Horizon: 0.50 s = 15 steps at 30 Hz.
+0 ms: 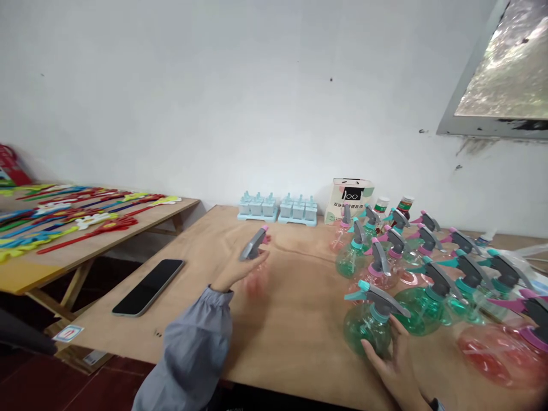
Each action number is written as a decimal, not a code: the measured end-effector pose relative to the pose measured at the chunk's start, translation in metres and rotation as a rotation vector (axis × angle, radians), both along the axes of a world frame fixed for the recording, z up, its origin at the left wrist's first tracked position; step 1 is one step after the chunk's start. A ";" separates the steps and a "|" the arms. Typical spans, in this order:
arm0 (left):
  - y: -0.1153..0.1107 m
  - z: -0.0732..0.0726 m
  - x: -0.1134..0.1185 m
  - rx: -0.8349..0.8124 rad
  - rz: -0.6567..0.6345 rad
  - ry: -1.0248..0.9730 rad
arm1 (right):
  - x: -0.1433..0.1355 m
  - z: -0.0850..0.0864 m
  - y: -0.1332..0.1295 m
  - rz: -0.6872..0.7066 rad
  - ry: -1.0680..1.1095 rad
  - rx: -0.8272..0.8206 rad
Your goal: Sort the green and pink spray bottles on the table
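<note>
My left hand (pixel 240 267) is closed round the neck of a spray bottle (pixel 256 278) with a clear pinkish body and a grey and pink trigger head. The bottle is blurred, and I cannot tell whether its base touches the table. At the lower right, my right hand (pixel 396 358) grips the round body of a green spray bottle (pixel 363 325), whose turquoise nozzle points left. Behind and right of that hand stand several more spray bottles, among them a green one (pixel 422 311) and a pink one (pixel 492 354).
On the wooden table (pixel 299 342), a phone (pixel 149 285) lies at left. Two pale blue ice-pop moulds (pixel 257 208) and a printed paper bag (pixel 349 200) stand by the wall. Another table at far left carries colourful hand-shaped plastic sticks (pixel 103 228).
</note>
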State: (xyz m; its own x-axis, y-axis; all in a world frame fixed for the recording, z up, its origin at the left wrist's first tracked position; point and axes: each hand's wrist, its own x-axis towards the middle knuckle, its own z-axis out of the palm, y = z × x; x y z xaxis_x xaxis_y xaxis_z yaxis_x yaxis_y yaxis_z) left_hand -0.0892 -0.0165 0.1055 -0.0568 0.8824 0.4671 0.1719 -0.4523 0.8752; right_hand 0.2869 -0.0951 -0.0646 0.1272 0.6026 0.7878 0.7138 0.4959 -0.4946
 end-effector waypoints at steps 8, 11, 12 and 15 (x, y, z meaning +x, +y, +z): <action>0.034 -0.038 -0.058 0.043 0.332 0.061 | 0.002 -0.004 0.001 -0.042 -0.012 -0.020; 0.041 -0.066 -0.068 0.064 0.427 0.112 | 0.004 -0.009 0.002 -0.041 0.000 -0.039; 0.040 -0.076 -0.071 0.077 0.464 0.159 | 0.004 -0.010 0.002 -0.035 0.006 -0.042; 0.031 -0.104 -0.080 0.043 0.582 0.429 | 0.005 -0.013 0.004 -0.015 0.018 -0.060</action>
State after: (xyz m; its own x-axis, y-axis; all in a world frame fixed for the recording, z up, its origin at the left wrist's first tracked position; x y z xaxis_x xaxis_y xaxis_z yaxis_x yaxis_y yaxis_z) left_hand -0.1696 0.0144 0.0013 -0.3158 0.7451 0.5875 0.7193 -0.2157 0.6603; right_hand 0.2915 -0.0913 -0.0780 0.1503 0.6464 0.7481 0.7118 0.4544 -0.5356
